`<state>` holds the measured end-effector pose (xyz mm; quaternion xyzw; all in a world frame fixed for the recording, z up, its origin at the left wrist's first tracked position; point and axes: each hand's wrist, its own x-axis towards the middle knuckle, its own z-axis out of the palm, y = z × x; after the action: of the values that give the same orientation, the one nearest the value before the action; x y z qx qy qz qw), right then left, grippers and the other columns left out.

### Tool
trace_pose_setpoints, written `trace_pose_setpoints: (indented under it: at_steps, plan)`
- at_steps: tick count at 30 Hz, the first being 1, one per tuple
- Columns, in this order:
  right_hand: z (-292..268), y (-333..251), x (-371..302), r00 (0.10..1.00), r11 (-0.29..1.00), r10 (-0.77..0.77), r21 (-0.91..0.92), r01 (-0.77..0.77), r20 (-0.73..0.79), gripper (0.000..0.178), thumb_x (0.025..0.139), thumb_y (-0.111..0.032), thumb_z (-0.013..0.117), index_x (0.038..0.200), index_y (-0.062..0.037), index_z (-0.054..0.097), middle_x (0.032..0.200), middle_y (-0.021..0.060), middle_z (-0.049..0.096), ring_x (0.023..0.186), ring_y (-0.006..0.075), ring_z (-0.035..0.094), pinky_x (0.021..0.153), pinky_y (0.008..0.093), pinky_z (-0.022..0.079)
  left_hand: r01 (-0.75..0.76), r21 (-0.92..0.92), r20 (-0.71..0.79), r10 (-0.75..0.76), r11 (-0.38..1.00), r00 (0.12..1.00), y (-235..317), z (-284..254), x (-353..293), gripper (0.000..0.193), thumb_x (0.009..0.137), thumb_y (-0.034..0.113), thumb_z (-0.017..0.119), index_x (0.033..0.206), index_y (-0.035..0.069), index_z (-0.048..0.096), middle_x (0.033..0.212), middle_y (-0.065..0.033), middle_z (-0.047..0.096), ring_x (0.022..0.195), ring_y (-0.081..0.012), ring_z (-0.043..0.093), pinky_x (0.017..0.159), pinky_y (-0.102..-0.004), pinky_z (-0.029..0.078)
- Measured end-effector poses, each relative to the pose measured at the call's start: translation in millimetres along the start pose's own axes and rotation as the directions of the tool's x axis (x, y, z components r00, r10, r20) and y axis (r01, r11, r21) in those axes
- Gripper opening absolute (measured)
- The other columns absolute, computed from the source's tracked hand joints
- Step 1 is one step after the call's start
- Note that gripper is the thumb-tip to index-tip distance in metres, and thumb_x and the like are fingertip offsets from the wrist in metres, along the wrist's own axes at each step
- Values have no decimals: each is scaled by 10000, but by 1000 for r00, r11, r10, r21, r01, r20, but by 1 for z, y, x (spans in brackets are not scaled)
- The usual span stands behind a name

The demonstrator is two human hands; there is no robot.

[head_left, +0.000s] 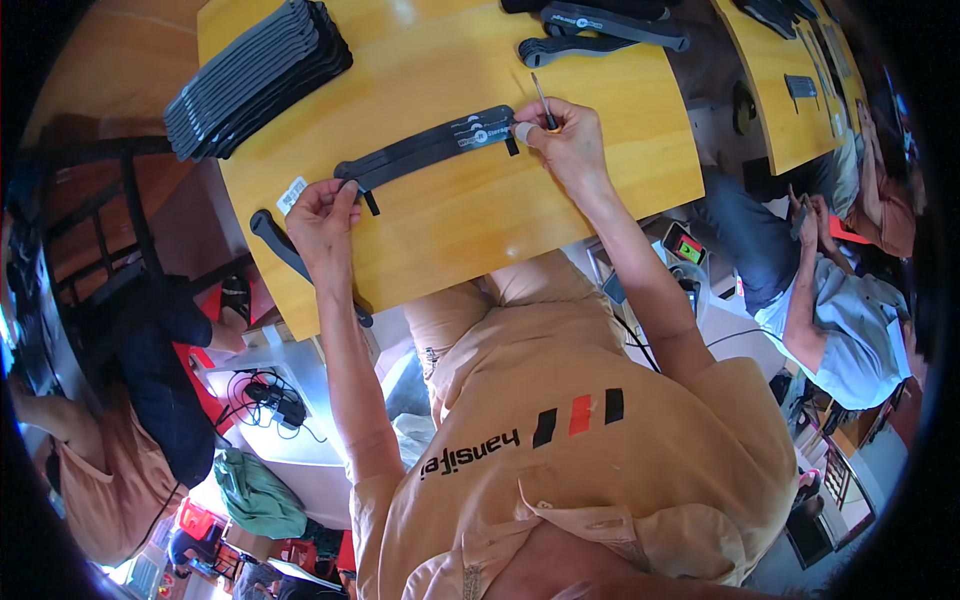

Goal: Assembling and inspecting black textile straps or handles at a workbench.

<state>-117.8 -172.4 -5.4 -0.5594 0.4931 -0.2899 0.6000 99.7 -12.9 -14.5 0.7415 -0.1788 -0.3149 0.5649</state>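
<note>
A long dark grey strap [430, 146] with a printed white mark stretches between my hands, just over the wooden table. My left hand [322, 215] is closed on its left end, thumb and fingers pinched together. A white printed label [291, 195] shows beside those fingers. At the strap's other end my right hand [570, 145] pinches the tip. The same hand also has a small screwdriver [544, 103], its thin metal shaft pointing up and away. Short black tabs hang below the strap near both ends. Another dark strap [285, 250] lies by the table's left edge, partly behind my left forearm.
A tall stack of grey straps [255, 85] stands at the table's far left. More folded straps [600, 35] lie at the far right. My table [460, 240] ends just before my lap. Seated people work on both sides, with a second table [775, 100] at right.
</note>
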Motion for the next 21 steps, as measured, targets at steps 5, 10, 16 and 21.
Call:
trace_pose_setpoints:
  at_steps: [5, 10, 16, 21]
  plan:
    - [-1, 1, 1, 1000, 998, -17, -54, 17, -4, 92, 690, 30, 633, 780, 12, 632, 587, -13, 530, 503, 41, 437, 433, 193, 345, 1, 7, 2, -1, 1000, 1000, 0, 0, 1, 79, 763, 31, 642, 813, -14, 600, 678, -25, 581, 545, -61, 530, 497, -165, 436]
    - [0, 0, 0, 1000, 999, -19, -47, 18, -9, 89, 690, 27, 638, 778, 9, 635, 594, -12, 537, 502, 42, 440, 435, 189, 350, 27, 62, -28, -25, 998, 999, 7, 4, -2, 69, 764, 29, 638, 799, -12, 595, 674, -25, 575, 541, -62, 525, 496, -164, 431]
    - [-1, 2, 1, 1000, 998, -29, -54, 29, -5, 87, 691, 18, 643, 777, 9, 636, 604, -4, 554, 502, 43, 446, 435, 191, 354, 38, 34, -28, -37, 999, 999, 9, 4, -3, 68, 765, 32, 636, 793, -11, 592, 670, -23, 569, 538, -64, 518, 490, -163, 412]
    - [0, 5, 3, 998, 995, -67, -70, 67, -2, 94, 713, -15, 653, 803, -9, 624, 592, -27, 515, 441, 18, 399, 370, 160, 297, 23, 15, -19, -22, 1000, 1000, 6, 4, -2, 68, 762, 27, 637, 792, -15, 592, 666, -25, 570, 533, -65, 518, 485, -164, 411]
